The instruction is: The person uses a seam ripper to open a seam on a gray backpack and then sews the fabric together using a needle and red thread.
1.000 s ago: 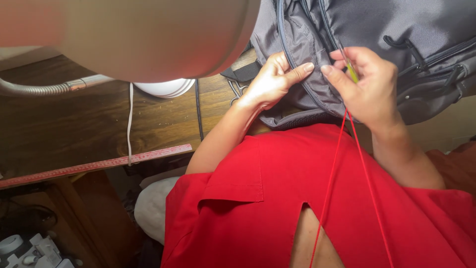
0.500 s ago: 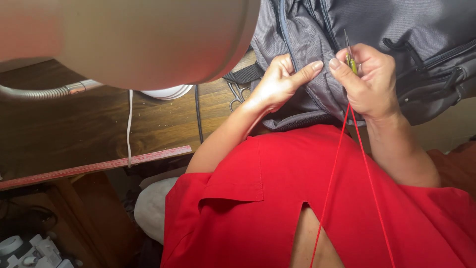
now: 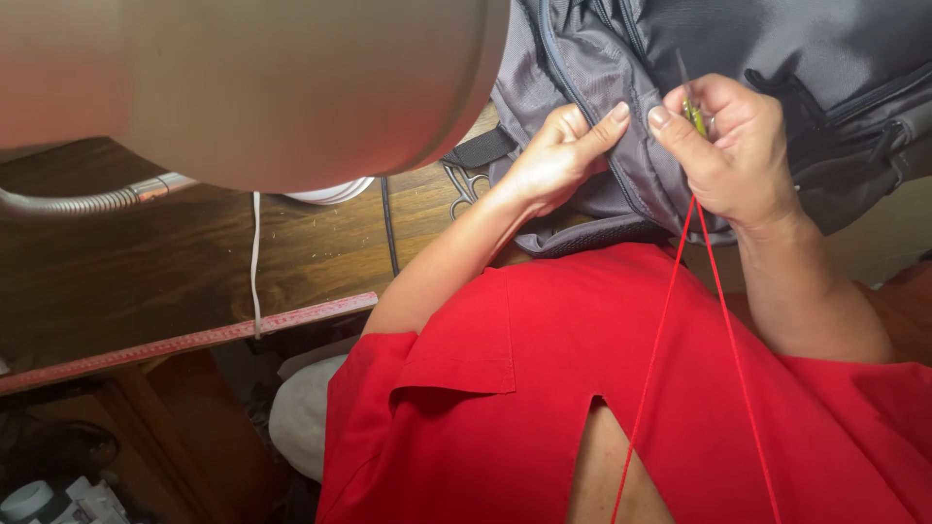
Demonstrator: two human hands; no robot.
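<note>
While the right hand (image 3: pixel 730 153) pinches a small yellow-green tool (image 3: pixel 695 114) between thumb and fingers, a doubled red thread (image 3: pixel 680 320) hangs from that pinch down across the person's red shirt (image 3: pixel 544 388). Just beside it, the left hand (image 3: pixel 555 160) grips a fold of a grey backpack (image 3: pixel 777 49), thumb on top and fingers curled beneath the fabric near a zipper seam. This backpack rests at the near edge of a dark wooden worktop (image 3: pixel 175 262). Further left on the worktop lie a white cable (image 3: pixel 255 252) and a black cable (image 3: pixel 386 228). A red ruler (image 3: pixel 184 342) runs along the worktop's near edge. A large pale lampshade (image 3: pixel 252 87) fills the upper left.
</note>
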